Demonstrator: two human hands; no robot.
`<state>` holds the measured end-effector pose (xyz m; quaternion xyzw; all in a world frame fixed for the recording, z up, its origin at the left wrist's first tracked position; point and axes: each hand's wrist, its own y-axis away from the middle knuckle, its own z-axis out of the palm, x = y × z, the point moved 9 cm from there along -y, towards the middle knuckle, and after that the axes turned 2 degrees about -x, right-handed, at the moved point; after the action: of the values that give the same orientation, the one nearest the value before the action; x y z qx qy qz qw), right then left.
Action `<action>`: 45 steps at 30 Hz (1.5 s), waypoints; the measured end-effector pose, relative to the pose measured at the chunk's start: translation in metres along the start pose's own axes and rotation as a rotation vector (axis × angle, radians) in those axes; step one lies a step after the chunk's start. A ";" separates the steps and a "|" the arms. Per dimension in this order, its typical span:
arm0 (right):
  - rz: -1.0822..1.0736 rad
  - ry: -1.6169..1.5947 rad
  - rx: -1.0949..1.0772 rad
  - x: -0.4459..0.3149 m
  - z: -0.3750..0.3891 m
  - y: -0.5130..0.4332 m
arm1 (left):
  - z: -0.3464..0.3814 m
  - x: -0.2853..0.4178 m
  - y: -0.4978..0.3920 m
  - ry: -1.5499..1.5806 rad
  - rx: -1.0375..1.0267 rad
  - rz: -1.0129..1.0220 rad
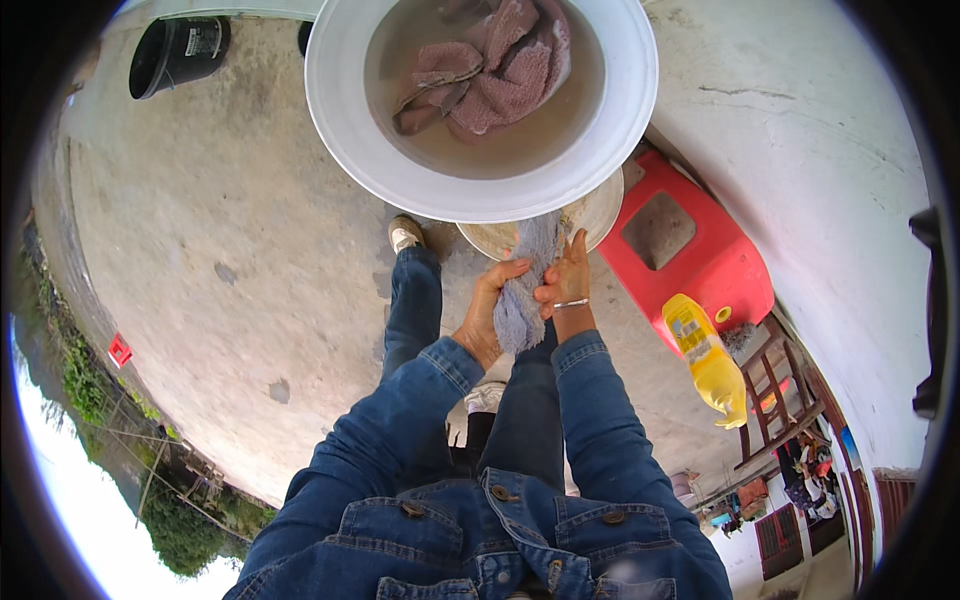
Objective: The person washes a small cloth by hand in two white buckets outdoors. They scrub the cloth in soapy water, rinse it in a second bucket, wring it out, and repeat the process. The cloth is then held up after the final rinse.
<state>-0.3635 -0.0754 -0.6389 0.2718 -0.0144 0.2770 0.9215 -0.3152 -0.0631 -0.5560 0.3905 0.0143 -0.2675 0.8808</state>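
A wet grey-blue cloth (520,309) is bunched lengthwise between my two hands. My left hand (486,304) grips it from one side, thumb on top. On the other side my right hand (564,281), with a silver bangle at the wrist, has its fingers curled against the cloth and its thumb raised. The cloth's far end hangs over a pale round basin (604,214), mostly hidden under a large white basin (337,135). In the large basin a pinkish-brown cloth (502,86) lies partly sunk in cloudy water.
A red plastic stool (720,259) stands by the white wall at the right, with a yellow bottle (701,360) and a scouring pad (739,337) on it. Behind are a wooden chair (780,397) and hanging laundry. A black bucket (180,56) lies at the upper left.
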 end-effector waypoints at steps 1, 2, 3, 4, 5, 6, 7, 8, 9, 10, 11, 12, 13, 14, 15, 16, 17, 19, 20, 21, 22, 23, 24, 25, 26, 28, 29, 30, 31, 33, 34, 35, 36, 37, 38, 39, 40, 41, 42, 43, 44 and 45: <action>0.148 -0.112 -0.212 0.018 0.019 -0.001 | 0.002 -0.007 0.004 0.119 -0.004 -0.023; 0.059 -0.037 0.001 0.018 -0.002 -0.006 | 0.006 -0.014 0.007 0.256 -0.045 -0.043; 0.021 0.005 0.204 0.017 -0.020 -0.008 | 0.011 -0.020 0.010 0.408 -0.091 -0.065; -0.081 -0.088 0.213 0.012 -0.021 -0.012 | 0.008 -0.022 0.013 0.460 -0.080 -0.034; -0.178 0.010 0.296 0.002 -0.027 -0.013 | 0.005 -0.023 0.015 0.434 -0.061 -0.027; -0.214 0.064 0.346 -0.004 -0.031 -0.015 | 0.002 -0.023 0.017 0.433 -0.051 -0.032; -0.236 0.139 0.349 -0.010 -0.030 -0.017 | -0.001 -0.023 0.018 0.445 -0.052 -0.051; -0.278 0.213 0.405 -0.021 -0.033 -0.017 | -0.007 -0.021 0.020 0.295 -0.012 -0.058; -0.235 0.318 0.397 -0.025 -0.032 -0.019 | -0.013 -0.018 0.020 0.158 0.017 -0.077; -0.209 0.423 0.438 -0.032 -0.034 -0.020 | -0.019 -0.013 0.021 0.021 0.046 -0.094; -0.211 0.542 0.466 -0.041 -0.035 -0.021 | -0.026 -0.009 0.019 -0.157 0.084 -0.123; -0.186 0.638 0.563 -0.050 -0.042 -0.020 | -0.033 -0.003 0.015 -0.335 0.123 -0.154; -0.154 0.712 0.537 -0.054 -0.041 -0.025 | -0.040 0.003 0.011 -0.527 0.163 -0.175; -0.168 0.793 0.536 -0.063 -0.040 -0.029 | -0.042 0.013 0.007 -0.772 0.188 -0.141; -0.129 0.861 0.503 -0.065 -0.039 -0.037 | -0.036 0.021 -0.001 -0.959 0.139 -0.063; -0.145 1.175 0.519 -0.078 -0.034 -0.042 | -0.029 0.027 -0.007 -1.150 0.110 0.014; -0.103 1.475 0.493 -0.081 -0.029 -0.051 | -0.021 0.032 -0.013 -1.339 0.082 0.095; -0.110 1.985 0.371 -0.085 -0.016 -0.069 | -0.010 0.039 -0.024 -1.833 0.085 0.153; -0.166 2.193 0.279 -0.083 -0.009 -0.077 | -0.006 0.041 -0.029 -2.089 0.089 0.156; -0.226 2.349 0.195 -0.081 -0.004 -0.084 | -0.007 0.041 -0.034 -2.175 0.071 0.114; -0.203 2.484 0.166 -0.078 -0.007 -0.090 | -0.010 0.040 -0.038 -2.266 0.057 0.045; -0.178 2.570 0.153 -0.076 -0.012 -0.096 | -0.014 0.040 -0.042 -2.362 0.041 -0.006; -0.186 2.646 0.146 -0.073 -0.014 -0.101 | -0.018 0.040 -0.046 -2.406 0.027 -0.043; -0.089 2.624 0.241 -0.076 -0.026 -0.104 | -0.021 0.040 -0.050 -2.458 0.008 -0.057; -0.028 2.591 0.346 -0.079 -0.035 -0.106 | -0.025 0.035 -0.052 -2.506 -0.036 -0.049; -0.001 2.505 0.484 -0.083 -0.042 -0.103 | -0.027 0.042 -0.054 -2.483 0.050 0.124; -0.026 2.450 0.523 -0.084 -0.040 -0.101 | -0.029 0.045 -0.054 -2.461 0.094 0.199; -0.094 2.391 0.562 -0.088 -0.034 -0.094 | -0.026 0.046 -0.052 -2.371 0.087 0.305; -0.084 2.179 0.629 -0.092 -0.036 -0.085 | -0.024 0.049 -0.048 -2.272 0.094 0.382; -0.074 1.763 0.664 -0.094 -0.033 -0.064 | -0.030 0.051 -0.040 -1.850 0.111 0.307; -0.144 1.330 0.625 -0.094 -0.031 -0.049 | -0.037 0.047 -0.036 -1.526 0.119 0.169; -0.170 0.931 0.509 -0.089 -0.022 -0.040 | -0.038 0.038 -0.027 -1.212 0.096 0.040; -0.152 0.767 0.504 -0.081 -0.019 -0.028 | -0.036 0.028 -0.016 -0.877 0.095 -0.082; -0.175 0.617 0.489 -0.078 -0.012 -0.017 | -0.024 0.017 -0.007 -0.652 0.054 -0.126; -0.242 0.466 0.552 -0.074 -0.013 -0.005 | -0.010 0.005 0.004 -0.418 -0.010 -0.148; -0.201 0.411 0.395 -0.063 0.002 -0.004 | 0.007 -0.005 0.013 -0.186 -0.093 -0.148; -0.203 0.356 0.311 -0.052 0.010 -0.004 | 0.013 -0.017 0.021 -0.063 -0.079 -0.157; -0.146 0.292 0.274 -0.040 0.014 -0.003 | 0.021 -0.027 0.027 0.052 -0.089 -0.138; -0.216 0.267 0.187 -0.036 0.023 -0.004 | 0.029 -0.031 0.028 0.161 -0.138 -0.116; -0.305 0.284 0.146 -0.038 0.029 -0.003 | 0.026 -0.033 0.028 0.203 -0.090 -0.092; -0.318 0.305 0.076 -0.034 0.038 -0.005 | 0.026 -0.035 0.030 0.242 -0.076 -0.073; -0.334 0.289 0.028 -0.032 0.043 -0.007 | 0.023 -0.035 0.031 0.292 -0.051 -0.055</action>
<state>-0.3815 -0.1186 -0.6112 0.2405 0.1667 0.1569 0.9433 -0.3347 -0.0461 -0.5103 0.4023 0.1596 -0.2313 0.8713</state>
